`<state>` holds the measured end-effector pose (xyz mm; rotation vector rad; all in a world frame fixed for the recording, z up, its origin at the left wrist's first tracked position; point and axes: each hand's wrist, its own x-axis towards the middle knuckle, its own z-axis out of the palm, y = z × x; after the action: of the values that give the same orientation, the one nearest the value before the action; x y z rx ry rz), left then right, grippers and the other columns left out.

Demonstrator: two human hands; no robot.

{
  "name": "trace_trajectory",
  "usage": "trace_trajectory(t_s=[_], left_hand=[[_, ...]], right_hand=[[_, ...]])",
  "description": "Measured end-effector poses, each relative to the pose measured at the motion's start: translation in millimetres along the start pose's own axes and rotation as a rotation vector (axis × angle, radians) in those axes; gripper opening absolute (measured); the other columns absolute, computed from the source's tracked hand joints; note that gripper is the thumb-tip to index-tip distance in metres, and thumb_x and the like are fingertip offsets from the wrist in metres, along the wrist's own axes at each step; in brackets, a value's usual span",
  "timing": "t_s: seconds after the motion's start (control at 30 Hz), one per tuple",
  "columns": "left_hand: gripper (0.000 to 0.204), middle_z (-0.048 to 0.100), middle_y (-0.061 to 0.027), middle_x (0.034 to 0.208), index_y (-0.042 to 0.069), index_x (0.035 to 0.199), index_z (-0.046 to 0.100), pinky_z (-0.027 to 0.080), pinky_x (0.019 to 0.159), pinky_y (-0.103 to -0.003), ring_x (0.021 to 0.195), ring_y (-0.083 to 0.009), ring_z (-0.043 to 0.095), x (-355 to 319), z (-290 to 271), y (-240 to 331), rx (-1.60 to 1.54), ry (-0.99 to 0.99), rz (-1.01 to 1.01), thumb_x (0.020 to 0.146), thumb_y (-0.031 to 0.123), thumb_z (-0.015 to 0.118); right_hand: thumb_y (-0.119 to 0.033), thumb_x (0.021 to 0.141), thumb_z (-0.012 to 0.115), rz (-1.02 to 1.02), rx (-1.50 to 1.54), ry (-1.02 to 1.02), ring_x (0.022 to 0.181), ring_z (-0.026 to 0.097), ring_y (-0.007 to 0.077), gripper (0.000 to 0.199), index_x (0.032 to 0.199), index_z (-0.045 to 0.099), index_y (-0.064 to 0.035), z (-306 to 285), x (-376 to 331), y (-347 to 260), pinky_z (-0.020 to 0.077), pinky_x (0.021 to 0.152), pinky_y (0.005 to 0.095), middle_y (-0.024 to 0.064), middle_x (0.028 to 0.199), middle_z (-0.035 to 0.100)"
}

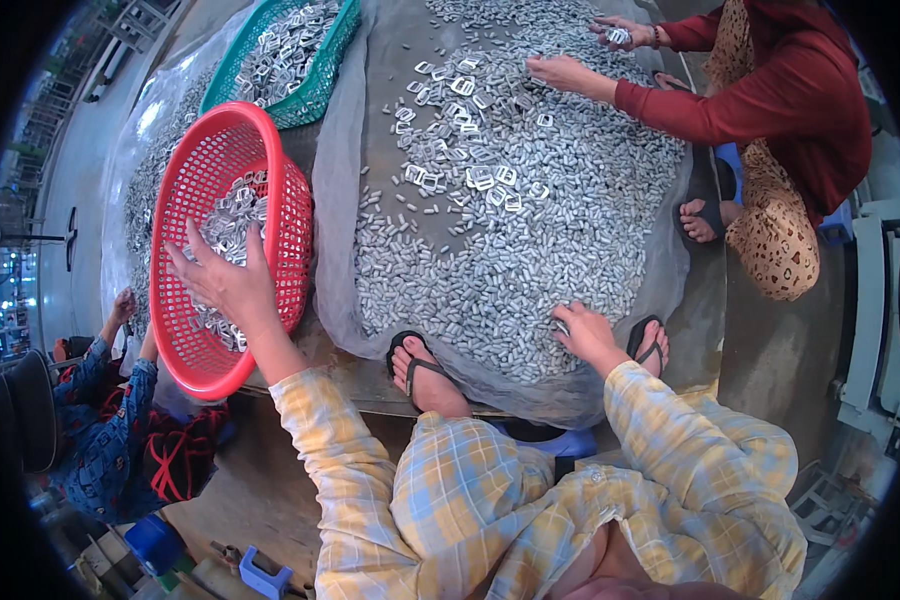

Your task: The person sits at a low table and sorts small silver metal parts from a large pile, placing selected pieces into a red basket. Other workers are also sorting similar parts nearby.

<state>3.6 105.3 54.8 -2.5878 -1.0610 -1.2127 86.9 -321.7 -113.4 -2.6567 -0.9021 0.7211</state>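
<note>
My left hand (232, 280) is open, its fingers spread over the inside of a red perforated plastic basket (295, 225). Flat metal buckles (235, 215) lie heaped in that basket, partly covered by the hand. On the right, my right hand (588, 335) rests at the near edge of a wide spread of small grey metal cylinders (500, 285). Its fingers are curled down among the pieces, and whatever they pinch is too small to name. Farther off, loose rectangular metal buckles (480, 178) lie scattered on top of the cylinders.
A green basket (320, 92) of buckles stands beyond the red one. A translucent plastic sheet (338, 230) lies under the pile. At the right, a co-worker in a red sleeve (735, 110) reaches over the pile, buckles in one hand. Another person (110, 430) sits at left.
</note>
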Motion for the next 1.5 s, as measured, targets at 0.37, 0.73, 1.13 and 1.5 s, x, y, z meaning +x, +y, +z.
trace_trajectory(t_s=[0.37,0.73,1.13,1.5], left_hand=[[0.045,0.046,-0.0067,0.132,0.018,0.112,0.055,0.03,0.104,-0.054,0.126,-0.0259,0.041,-238,58,133,-0.691,-1.118,1.132,0.071,0.029,0.07],[0.028,0.048,-0.01,0.132,0.015,0.108,0.062,0.022,0.104,-0.062,0.127,-0.031,0.039,-138,110,78,-0.086,-0.806,0.583,0.081,0.013,0.053],[0.035,0.052,-0.0091,0.117,0.015,0.098,0.065,0.048,0.083,-0.045,0.107,-0.0286,0.055,-167,96,128,0.018,-1.538,0.817,0.072,0.038,0.068],[0.05,0.051,-0.0125,0.104,0.01,0.108,0.058,0.048,0.082,-0.042,0.101,-0.0319,0.052,-188,131,116,-0.276,-1.016,0.309,0.066,0.027,0.079]], right_hand=[[-0.007,0.073,0.061,0.19,0.694,0.366,0.062,0.063,0.0221,0.013,0.082,0.053,-0.0063,13,33,32,0.0472,0.054,0.0347,0.01,0.073,0.063],[0.003,0.08,0.051,0.502,1.231,0.456,0.055,0.061,0.0149,0.026,0.103,0.046,-0.0085,-17,36,32,0.0437,0.041,0.0239,0.0103,0.088,0.066],[0.002,0.076,0.051,0.358,1.265,0.307,0.057,0.06,0.0127,0.022,0.097,0.053,-0.0051,-37,46,-10,0.0431,0.043,0.0226,0.0093,0.089,0.065],[-0.002,0.078,0.061,0.377,1.285,0.283,0.053,0.059,0.0114,0.017,0.094,0.056,-0.0046,-18,48,-17,0.0405,0.039,0.0235,0.0041,0.071,0.059]])
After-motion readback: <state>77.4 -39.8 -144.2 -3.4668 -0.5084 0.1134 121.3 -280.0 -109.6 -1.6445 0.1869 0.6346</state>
